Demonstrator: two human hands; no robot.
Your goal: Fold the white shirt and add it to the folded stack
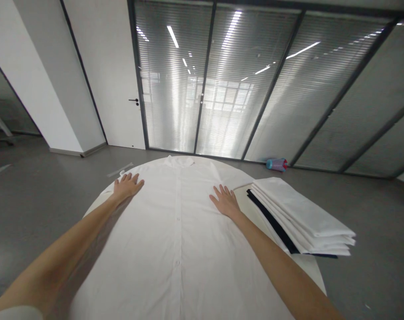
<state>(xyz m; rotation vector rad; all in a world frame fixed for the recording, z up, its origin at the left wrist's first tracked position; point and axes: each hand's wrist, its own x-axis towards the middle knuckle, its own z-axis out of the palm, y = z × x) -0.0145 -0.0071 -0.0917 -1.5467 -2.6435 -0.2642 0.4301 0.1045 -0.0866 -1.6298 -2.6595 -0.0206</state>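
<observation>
Desk: I see a round white desk (313, 266), almost wholly covered by the shirt; bare rim shows past the shirt's right edge.
Shirt: a white buttoned shirt (175, 249) lies flat and spread on the desk, collar at the far end, button line running down its middle towards me.
Folded stack: a pile of folded white cloths (305, 218) with one dark layer in it sits on the desk just beside the shirt's right edge, partly over the rim.
Left hand: my left hand (127, 186) lies palm down, fingers spread wide, on the shirt's far left shoulder part, holding nothing.
Right hand: my right hand (225, 201) lies flat too, fingers open, on the shirt right of the button line, near the stack.
Bottle: a small blue and pink bottle (277, 164) lies on the floor beyond the shirt, to its far right, by the glass wall.
</observation>
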